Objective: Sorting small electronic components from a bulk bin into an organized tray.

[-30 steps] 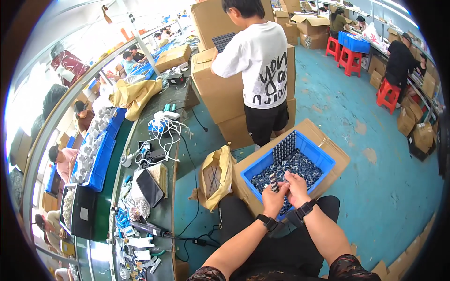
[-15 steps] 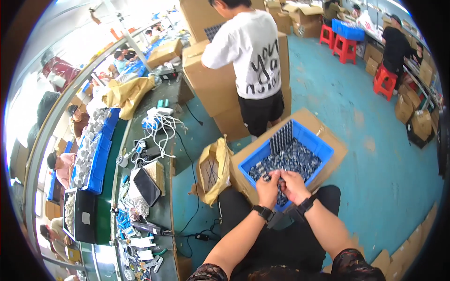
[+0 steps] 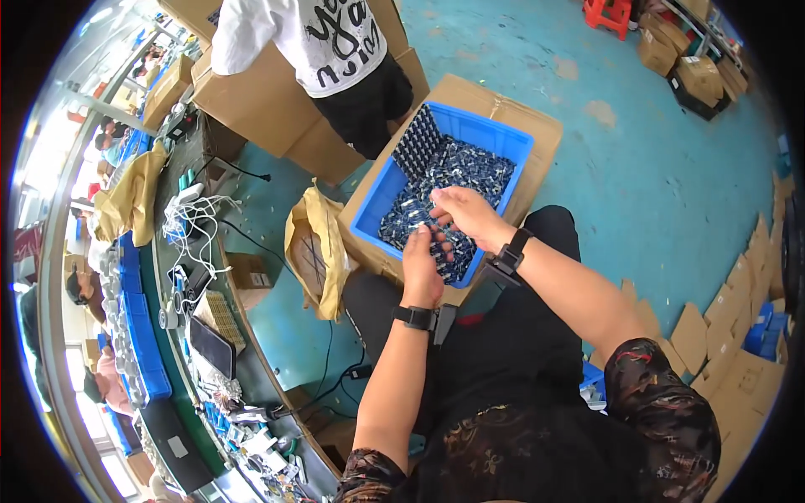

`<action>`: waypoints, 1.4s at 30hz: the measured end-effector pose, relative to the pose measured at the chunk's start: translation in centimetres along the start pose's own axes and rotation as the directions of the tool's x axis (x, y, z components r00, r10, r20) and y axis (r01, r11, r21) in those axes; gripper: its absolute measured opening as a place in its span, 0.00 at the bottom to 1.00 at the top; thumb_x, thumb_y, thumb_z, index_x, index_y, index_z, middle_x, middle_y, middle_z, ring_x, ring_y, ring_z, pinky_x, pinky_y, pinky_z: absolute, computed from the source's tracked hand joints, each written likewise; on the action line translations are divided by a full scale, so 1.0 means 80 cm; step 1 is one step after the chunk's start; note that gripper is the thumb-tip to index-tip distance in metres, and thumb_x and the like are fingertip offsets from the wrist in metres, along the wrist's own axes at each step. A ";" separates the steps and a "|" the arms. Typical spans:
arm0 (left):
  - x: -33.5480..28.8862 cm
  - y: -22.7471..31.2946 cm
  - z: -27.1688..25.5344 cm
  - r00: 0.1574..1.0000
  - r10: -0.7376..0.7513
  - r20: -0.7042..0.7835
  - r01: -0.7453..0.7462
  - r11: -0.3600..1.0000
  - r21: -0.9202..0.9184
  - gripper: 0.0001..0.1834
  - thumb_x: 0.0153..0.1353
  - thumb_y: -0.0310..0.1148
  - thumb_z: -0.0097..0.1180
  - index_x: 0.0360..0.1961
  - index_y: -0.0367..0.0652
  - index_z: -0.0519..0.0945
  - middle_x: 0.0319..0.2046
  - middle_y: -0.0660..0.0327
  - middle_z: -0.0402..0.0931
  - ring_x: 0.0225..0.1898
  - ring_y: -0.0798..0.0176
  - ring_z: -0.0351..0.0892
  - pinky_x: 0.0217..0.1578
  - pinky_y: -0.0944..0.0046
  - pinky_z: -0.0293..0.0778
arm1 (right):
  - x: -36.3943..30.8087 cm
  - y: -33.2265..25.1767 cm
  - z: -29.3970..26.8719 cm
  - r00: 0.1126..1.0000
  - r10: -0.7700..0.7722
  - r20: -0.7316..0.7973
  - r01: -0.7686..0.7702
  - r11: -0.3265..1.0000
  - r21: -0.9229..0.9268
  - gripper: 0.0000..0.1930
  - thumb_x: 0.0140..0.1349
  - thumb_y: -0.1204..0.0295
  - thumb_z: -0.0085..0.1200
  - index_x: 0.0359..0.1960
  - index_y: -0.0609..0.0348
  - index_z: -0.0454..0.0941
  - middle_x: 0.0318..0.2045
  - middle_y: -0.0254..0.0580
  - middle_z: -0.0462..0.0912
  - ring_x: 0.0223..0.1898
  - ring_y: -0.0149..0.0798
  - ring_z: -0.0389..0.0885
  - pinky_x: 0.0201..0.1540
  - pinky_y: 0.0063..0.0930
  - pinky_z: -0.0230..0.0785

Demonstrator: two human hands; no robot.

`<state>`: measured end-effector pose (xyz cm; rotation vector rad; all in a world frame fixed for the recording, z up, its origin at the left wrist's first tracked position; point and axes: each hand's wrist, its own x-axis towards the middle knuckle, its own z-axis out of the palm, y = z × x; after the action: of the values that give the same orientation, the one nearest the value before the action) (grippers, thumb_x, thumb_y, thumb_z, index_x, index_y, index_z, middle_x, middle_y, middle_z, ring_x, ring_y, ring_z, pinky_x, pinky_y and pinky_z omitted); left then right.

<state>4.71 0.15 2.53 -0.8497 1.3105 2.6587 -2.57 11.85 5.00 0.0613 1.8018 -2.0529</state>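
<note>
A blue plastic bin (image 3: 375, 194) holds a heap of small dark-blue and silver parts (image 3: 482, 168), too small for me to name. Over its near side my left hand (image 3: 425, 267) has its fingers loosely curled, thumb upward. My right hand (image 3: 471, 216) is slightly farther off and to the right, its thumb and fingertips drawn together above the heap. A small gap parts the two hands. Whatever lies between the fingers of either hand is too small to make out. Against the bin's far left wall leans a dark tray with rows of light dots (image 3: 417, 142).
The bin rests on a cardboard box (image 3: 537, 126). Left of it stands an open yellow sack (image 3: 314, 251). A cluttered workbench (image 3: 243, 335) with white cables runs along the left. A person in a white shirt (image 3: 335, 42) stands beyond, by large cartons (image 3: 260, 109). Flattened cardboard (image 3: 721, 335) lies right.
My hands, together at the fingertips before, are now apart, the right one farther over the bin. The view has swung, so the bin sits higher and farther left.
</note>
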 end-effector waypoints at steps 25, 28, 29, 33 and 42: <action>-0.001 -0.009 0.019 0.979 0.160 0.124 -0.201 0.847 0.492 0.16 0.73 0.36 0.45 0.28 0.42 0.72 0.20 0.67 0.72 0.18 0.76 0.66 0.18 0.72 0.61 | 0.006 0.012 0.016 0.990 -0.082 -0.115 0.082 0.997 -0.007 0.15 0.65 0.62 0.58 0.36 0.65 0.81 0.21 0.35 0.77 0.22 0.28 0.74 0.25 0.30 0.67; -0.001 -0.009 0.025 0.961 0.204 0.185 -0.270 0.831 0.486 0.15 0.73 0.36 0.46 0.28 0.42 0.73 0.20 0.68 0.72 0.18 0.76 0.66 0.18 0.73 0.61 | 0.009 0.013 0.011 0.993 0.094 -0.070 -0.076 0.972 0.222 0.15 0.65 0.64 0.57 0.31 0.66 0.82 0.20 0.37 0.79 0.22 0.29 0.74 0.24 0.30 0.66; -0.003 -0.009 0.030 0.962 0.195 0.191 -0.264 0.846 0.463 0.15 0.73 0.36 0.46 0.29 0.42 0.72 0.20 0.68 0.71 0.18 0.76 0.66 0.18 0.73 0.61 | 0.013 0.016 0.010 0.994 0.075 -0.085 -0.058 0.981 0.186 0.15 0.64 0.63 0.58 0.32 0.66 0.83 0.22 0.40 0.80 0.23 0.30 0.76 0.25 0.31 0.67; 0.007 0.001 0.011 0.963 0.208 0.171 -0.265 0.839 0.475 0.16 0.73 0.36 0.46 0.26 0.42 0.72 0.19 0.68 0.71 0.17 0.76 0.66 0.18 0.72 0.61 | -0.003 -0.005 0.027 0.934 -0.329 -0.139 0.278 0.913 -0.297 0.17 0.61 0.56 0.61 0.35 0.61 0.84 0.26 0.47 0.84 0.27 0.41 0.83 0.32 0.34 0.73; 0.009 0.005 0.019 0.940 0.267 0.214 -0.336 0.838 0.429 0.11 0.65 0.31 0.60 0.31 0.42 0.69 0.19 0.64 0.73 0.18 0.73 0.70 0.18 0.73 0.64 | 0.012 -0.003 0.007 0.984 0.173 0.046 -0.178 0.969 0.169 0.14 0.61 0.64 0.64 0.30 0.66 0.82 0.27 0.40 0.83 0.26 0.30 0.77 0.30 0.30 0.71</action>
<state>3.26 0.91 3.23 -0.4002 2.0617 2.3685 -3.38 11.10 5.06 0.2282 1.5376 -2.0649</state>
